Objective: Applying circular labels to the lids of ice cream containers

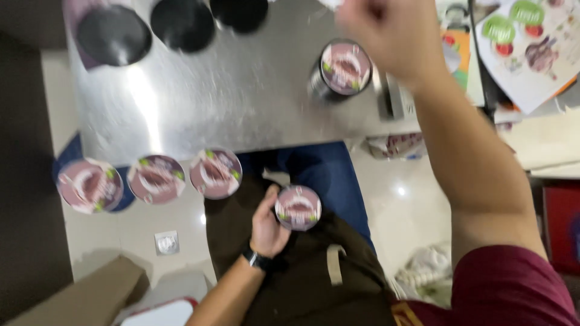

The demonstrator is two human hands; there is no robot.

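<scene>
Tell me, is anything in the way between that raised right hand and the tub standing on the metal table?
Nothing visible. The right hand hovers just right of the lidded tub, with only bare metal table between. The left hand holds another tub lower down.

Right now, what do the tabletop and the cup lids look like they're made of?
Tabletop: apparently brushed steel, grey with streaky glare. Lids, like the one on the cup in the left hand: probably printed foil or plastic film, flat and glossy; blur leaves it open. The right hand is raised over the table.

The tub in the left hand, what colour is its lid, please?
Mauve-pink lid with small green marks, seen from the head view.
</scene>
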